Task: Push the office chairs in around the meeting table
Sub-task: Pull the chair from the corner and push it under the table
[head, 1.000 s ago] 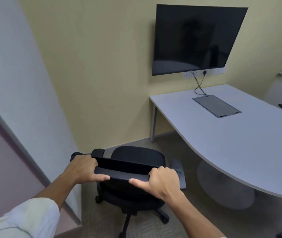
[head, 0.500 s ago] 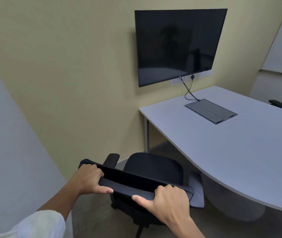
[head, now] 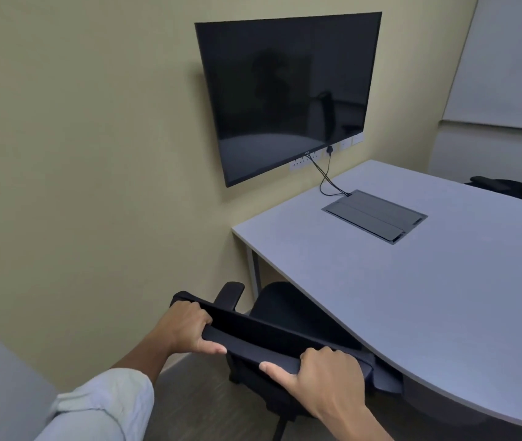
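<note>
Fingers: both sets are curled over the top edge of the chair back (head: 272, 337), left hand (head: 186, 327) near its left end, right hand (head: 326, 377) near its right end, thumbs pressed on the near face. Firm two-handed grip!

Chair: the black office chair has its seat (head: 288, 308) partly tucked beneath the counter (head: 396, 297) edge now; one armrest (head: 231, 294) sticks up beside the counter leg (head: 255, 275), close to the yellow wall.

Progress: I judge this chair most of the way in, but the back is clear of the counter edge, so a last shove looks needed. A second chair (head: 514, 186) shows at the far right side; whether it is fully pushed in I cannot tell.

Change: half a second ago the seat sat in the open, beside the counter; now the counter edge covers part of it. Both hands have kept their hold, and the view has closed on the wall screen (head: 288, 97).
</note>
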The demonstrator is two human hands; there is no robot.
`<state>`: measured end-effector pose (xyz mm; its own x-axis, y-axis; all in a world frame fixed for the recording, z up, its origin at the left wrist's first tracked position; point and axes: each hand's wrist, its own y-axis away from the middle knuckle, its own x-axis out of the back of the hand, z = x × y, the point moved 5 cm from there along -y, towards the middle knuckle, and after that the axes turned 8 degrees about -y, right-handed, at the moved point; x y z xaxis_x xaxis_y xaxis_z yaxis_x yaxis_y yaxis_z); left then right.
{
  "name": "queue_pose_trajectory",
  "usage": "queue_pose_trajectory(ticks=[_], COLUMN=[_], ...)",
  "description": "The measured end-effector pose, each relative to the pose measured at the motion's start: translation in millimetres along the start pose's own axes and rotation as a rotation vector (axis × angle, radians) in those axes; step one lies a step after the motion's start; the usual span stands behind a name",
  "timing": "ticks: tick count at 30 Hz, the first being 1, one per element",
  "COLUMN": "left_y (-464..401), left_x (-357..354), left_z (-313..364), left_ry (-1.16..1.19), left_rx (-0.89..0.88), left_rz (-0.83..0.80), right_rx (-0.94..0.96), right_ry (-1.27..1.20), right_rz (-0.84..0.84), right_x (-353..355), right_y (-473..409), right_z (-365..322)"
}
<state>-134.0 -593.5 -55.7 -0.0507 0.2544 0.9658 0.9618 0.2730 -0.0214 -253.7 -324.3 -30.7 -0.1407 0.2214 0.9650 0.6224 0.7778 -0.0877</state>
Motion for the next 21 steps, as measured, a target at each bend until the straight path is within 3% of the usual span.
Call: queue_pose_trajectory(ticks=[21], left_y=[-275.0], left_x=[-58.2], left_z=[-167.2], left_ry=[0.002], left_rx=[-0.39], left_rz=[0.065], right_rx=[-0.354], right_ry=[0.022], right_rz=[0.15], right_x=[-34.4], right_y=[-220.1], right_z=[-53.7])
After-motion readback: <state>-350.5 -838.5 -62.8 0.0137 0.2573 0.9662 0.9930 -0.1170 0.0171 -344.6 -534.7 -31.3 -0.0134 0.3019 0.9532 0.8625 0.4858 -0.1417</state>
